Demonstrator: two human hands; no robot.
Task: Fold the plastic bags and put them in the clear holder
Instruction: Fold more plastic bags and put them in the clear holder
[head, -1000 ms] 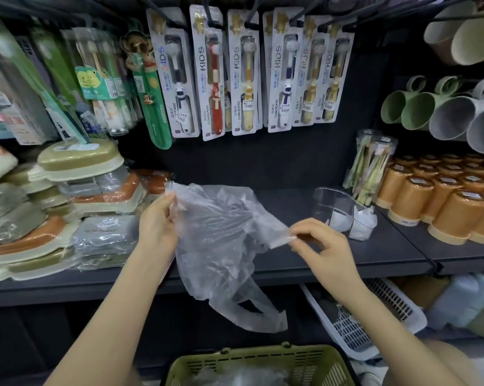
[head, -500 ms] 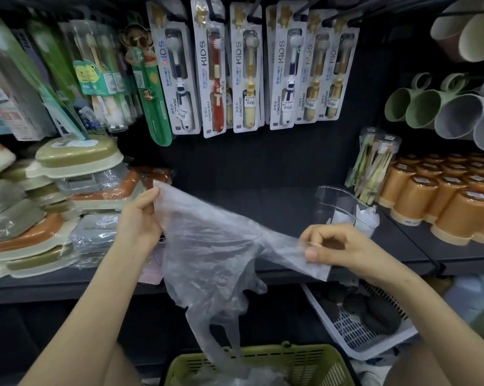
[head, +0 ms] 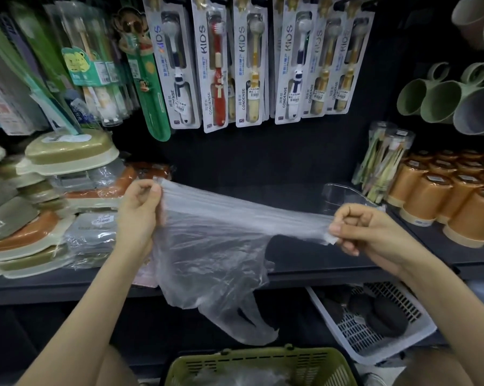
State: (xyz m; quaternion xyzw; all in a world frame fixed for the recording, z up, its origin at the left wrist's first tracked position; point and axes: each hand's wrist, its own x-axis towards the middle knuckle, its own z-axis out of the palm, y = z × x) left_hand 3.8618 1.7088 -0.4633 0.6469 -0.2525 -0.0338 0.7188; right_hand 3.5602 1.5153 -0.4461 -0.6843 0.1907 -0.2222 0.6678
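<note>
Early stage: the person is stretching one bag (head: 213,246) taut, left of and below the holder (head: 344,196). The left hand (head: 140,215) is gripping one top corner in curled fingers; the right hand (head: 374,232), just before the holder, is pinching the other. The bag is hanging thin, translucent, wrinkled, handles dangling, all folding and stowing apparently still remaining

1 head-worn view looks forward and down, close over shelf (head: 305,270).
</note>
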